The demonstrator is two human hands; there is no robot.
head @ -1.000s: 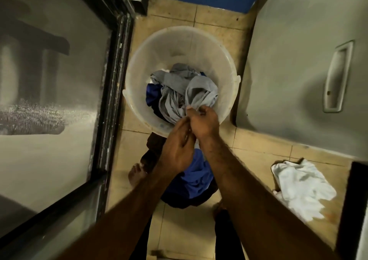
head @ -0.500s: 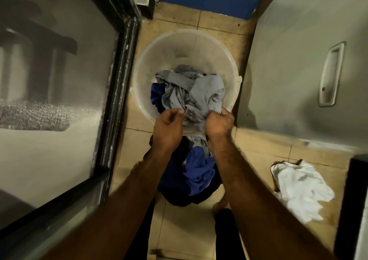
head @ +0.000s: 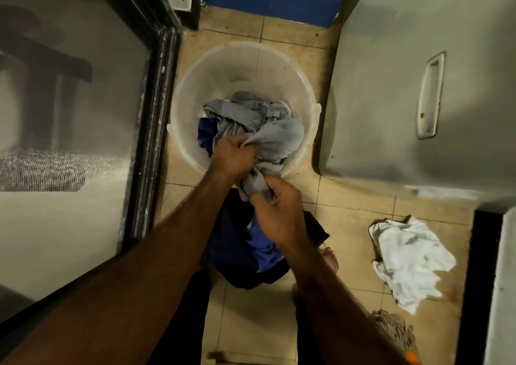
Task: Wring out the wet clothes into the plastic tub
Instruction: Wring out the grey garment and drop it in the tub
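Observation:
A round translucent plastic tub (head: 243,57) stands on the tiled floor ahead of me. Inside it lie a grey garment (head: 279,135) and a dark blue garment (head: 205,135). My left hand (head: 231,155) is closed on the grey garment over the tub's near rim. My right hand (head: 276,211) grips the same grey garment lower down, just outside the rim, with the cloth stretched between both hands. More blue and dark clothing (head: 262,247) hangs or lies below my hands.
A dark-framed glass door (head: 156,113) runs along the left. A grey appliance (head: 418,85) with a recessed handle stands right of the tub. A white cloth (head: 407,255) and a mop head (head: 396,328) lie on the tiles at right. My bare foot (head: 329,258) shows below.
My left hand has pushed forward over the tub rim while my right hand pulled back toward me. The grey garment is now stretched between them.

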